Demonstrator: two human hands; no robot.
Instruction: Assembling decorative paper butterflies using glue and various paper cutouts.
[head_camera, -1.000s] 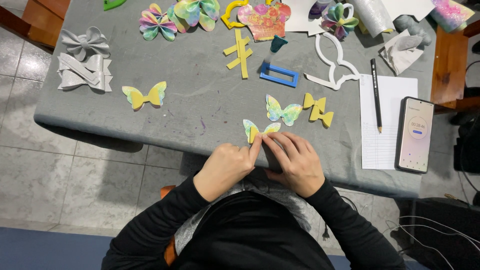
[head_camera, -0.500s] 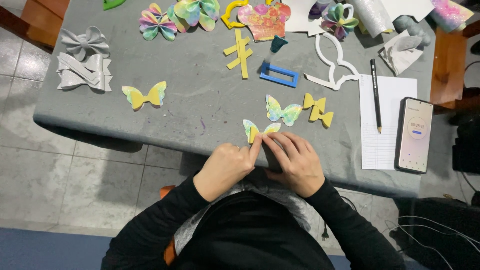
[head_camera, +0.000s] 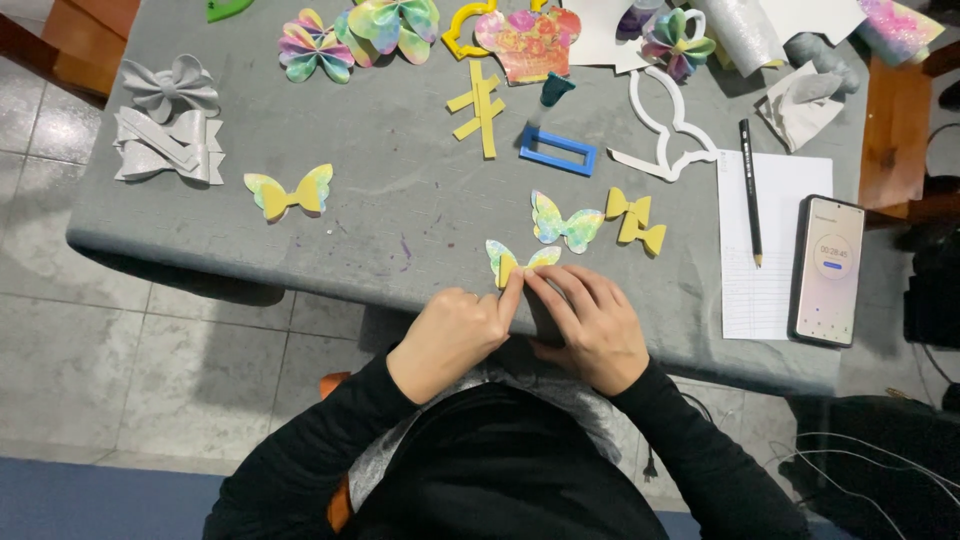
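A small pastel rainbow butterfly-shaped bow (head_camera: 520, 261) lies on the grey table (head_camera: 400, 200) near its front edge. My left hand (head_camera: 452, 335) and my right hand (head_camera: 590, 325) meet just below it, fingertips pinching its lower middle. Just beyond sit another pastel butterfly cutout (head_camera: 565, 223) and a yellow bow piece (head_camera: 637, 220).
A phone (head_camera: 828, 270) lies on white lined paper (head_camera: 770, 245) with a black pencil (head_camera: 750, 190) at the right. A blue rectangular frame (head_camera: 557, 151), yellow strips (head_camera: 480, 108), white cutter outline (head_camera: 665, 130), silver bows (head_camera: 168, 130), a yellow-pastel butterfly (head_camera: 288, 193) and rainbow bows (head_camera: 350, 35) lie farther back.
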